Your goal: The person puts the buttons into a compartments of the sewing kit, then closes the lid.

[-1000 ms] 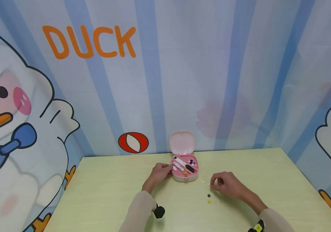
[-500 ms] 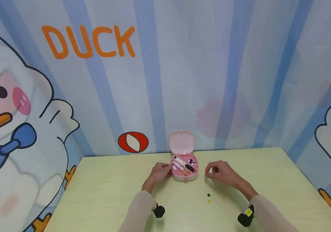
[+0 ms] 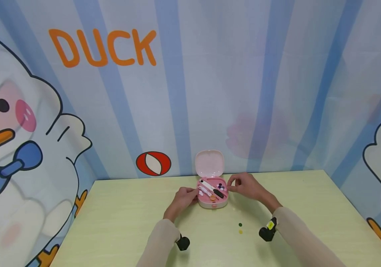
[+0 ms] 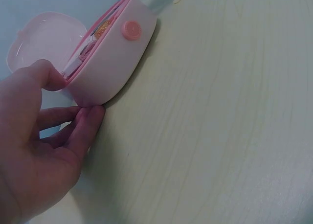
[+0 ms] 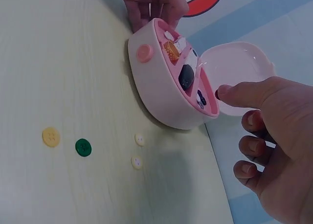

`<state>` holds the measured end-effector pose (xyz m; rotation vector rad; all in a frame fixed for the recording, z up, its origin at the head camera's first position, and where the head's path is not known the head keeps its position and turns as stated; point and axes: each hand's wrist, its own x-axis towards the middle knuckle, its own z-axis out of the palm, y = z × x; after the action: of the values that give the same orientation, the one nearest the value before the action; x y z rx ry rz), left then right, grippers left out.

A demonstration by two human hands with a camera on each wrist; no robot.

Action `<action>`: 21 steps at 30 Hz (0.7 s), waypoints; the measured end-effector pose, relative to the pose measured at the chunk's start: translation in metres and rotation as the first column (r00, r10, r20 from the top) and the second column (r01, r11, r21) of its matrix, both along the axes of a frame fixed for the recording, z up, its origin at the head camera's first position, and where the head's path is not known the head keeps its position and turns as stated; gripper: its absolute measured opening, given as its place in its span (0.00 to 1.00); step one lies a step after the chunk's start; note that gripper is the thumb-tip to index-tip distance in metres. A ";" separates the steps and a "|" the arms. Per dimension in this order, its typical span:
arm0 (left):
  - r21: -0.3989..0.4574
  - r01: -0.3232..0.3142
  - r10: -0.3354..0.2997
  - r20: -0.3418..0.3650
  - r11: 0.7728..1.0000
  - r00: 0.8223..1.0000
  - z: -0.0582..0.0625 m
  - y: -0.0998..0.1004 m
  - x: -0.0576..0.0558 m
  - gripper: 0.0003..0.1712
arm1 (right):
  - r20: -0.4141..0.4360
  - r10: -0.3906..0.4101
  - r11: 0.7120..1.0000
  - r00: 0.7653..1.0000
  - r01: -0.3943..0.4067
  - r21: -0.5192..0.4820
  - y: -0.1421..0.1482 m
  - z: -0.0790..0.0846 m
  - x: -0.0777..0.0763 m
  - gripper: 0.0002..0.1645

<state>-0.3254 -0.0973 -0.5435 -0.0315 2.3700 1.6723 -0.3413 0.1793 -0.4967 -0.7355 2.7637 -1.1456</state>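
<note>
A white and pink sewing box [image 3: 210, 204] stands with its lid [image 3: 209, 163] raised at the table's back. My left hand [image 3: 184, 200] grips its left side, thumb over the rim and fingers low against the wall in the left wrist view. At the box's right rim is my right hand [image 3: 248, 186]. Its thumb [image 5: 244, 93] and forefinger pinch a small dark button [image 5: 217, 94], mostly hidden, beside the compartment with dark and white buttons [image 5: 201, 99]. A white tool with a black end [image 5: 186, 77] and an orange piece [image 5: 171, 51] lie inside.
On the table before the box lie a yellow button [image 5: 51, 137], a green button [image 5: 83, 147] and two cream buttons, one cream button [image 5: 139, 139] nearer the box. A striped duck-print curtain [image 3: 207, 81] hangs right behind the table's back edge.
My right hand has moved left and away from me, from over the table near the loose buttons to the box's right rim. My left hand has stayed on the box.
</note>
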 end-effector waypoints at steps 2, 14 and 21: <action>0.001 -0.002 0.002 0.001 1.000 1.000 -0.001 0.000 -0.001 0.26 | 0.016 0.004 1.000 1.000 -0.004 -0.004 -0.004 0.000 -0.004 0.03; -0.002 -0.019 0.019 0.010 1.000 1.000 -0.005 0.001 -0.005 0.25 | 0.070 -0.053 0.999 0.996 0.054 -0.004 -0.014 -0.004 -0.021 0.03; -0.007 -0.017 0.017 -0.002 1.000 1.000 -0.005 0.001 -0.004 0.25 | 0.094 -0.097 0.995 0.991 0.100 -0.024 -0.016 -0.005 -0.023 0.04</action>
<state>-0.3298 -0.0967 -0.5488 -0.0512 2.3830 1.6725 -0.3642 0.1634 -0.5015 -0.5385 2.7388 -1.2068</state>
